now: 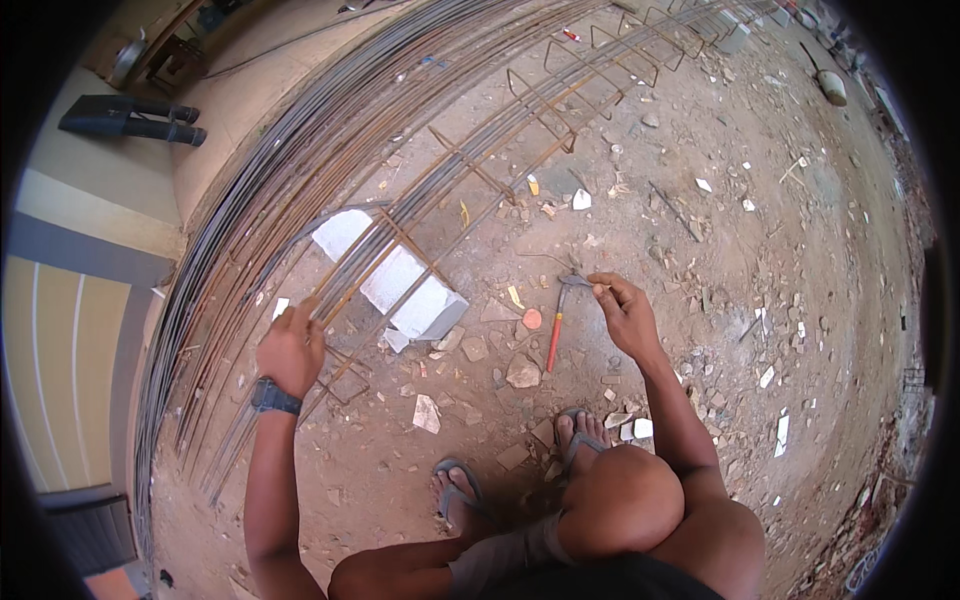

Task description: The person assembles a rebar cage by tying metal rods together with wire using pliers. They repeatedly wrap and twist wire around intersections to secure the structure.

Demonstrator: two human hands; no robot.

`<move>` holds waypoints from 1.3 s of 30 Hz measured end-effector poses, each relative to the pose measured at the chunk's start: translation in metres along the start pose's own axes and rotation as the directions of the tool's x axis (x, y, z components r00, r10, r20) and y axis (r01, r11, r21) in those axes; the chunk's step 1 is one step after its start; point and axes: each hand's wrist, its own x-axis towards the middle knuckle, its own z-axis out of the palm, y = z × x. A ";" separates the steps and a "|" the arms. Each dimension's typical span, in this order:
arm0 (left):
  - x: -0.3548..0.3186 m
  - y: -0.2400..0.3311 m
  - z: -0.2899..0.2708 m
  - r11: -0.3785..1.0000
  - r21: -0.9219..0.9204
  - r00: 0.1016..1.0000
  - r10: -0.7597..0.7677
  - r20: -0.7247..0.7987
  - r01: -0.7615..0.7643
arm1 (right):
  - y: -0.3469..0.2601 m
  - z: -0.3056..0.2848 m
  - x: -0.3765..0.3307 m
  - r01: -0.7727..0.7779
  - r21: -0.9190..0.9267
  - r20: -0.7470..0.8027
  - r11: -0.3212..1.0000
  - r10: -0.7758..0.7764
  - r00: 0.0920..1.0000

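Note:
My left hand point(291, 351), with a dark watch at the wrist, is closed on a steel bar of the rebar cage point(437, 187). That cage is made of long bars with square stirrups around them and runs off toward the far right. Beneath it lies a white block point(405, 285), which holds part of it off the ground. My right hand point(627, 312) grips a pair of pincers point(556, 328) near their metal head, and a red handle hangs down toward the ground. Next to the pincers' head a thin bent wire point(540, 254) shows. Fingers hide the other handle.
A thick bundle of long steel bars point(262, 190) curves along the left. Stones, including a larger one point(522, 371), and broken white tile pieces point(782, 435) litter the dirt. Black pipes point(135, 120) lie by the wall at upper left. My sandalled feet point(457, 490) are close below.

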 end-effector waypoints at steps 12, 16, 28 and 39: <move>0.044 0.121 0.081 0.962 -0.274 0.996 -0.026 -0.091 0.000 | -0.044 0.082 -0.059 -0.688 0.575 0.501 0.442 0.475 0.723; 0.055 0.114 0.098 0.915 -0.375 0.982 -0.183 -0.048 0.152 | -0.041 0.091 -0.058 -0.721 0.597 0.549 0.352 0.476 0.687; 0.063 0.108 0.118 0.834 -0.552 0.975 -0.115 -0.189 -0.008 | -0.050 0.118 -0.038 -0.746 0.554 0.613 0.370 0.425 0.666; 0.065 0.117 0.104 0.789 -0.600 0.970 -0.230 -0.082 0.136 | -0.058 0.144 -0.010 -0.750 0.563 0.622 0.348 0.419 0.661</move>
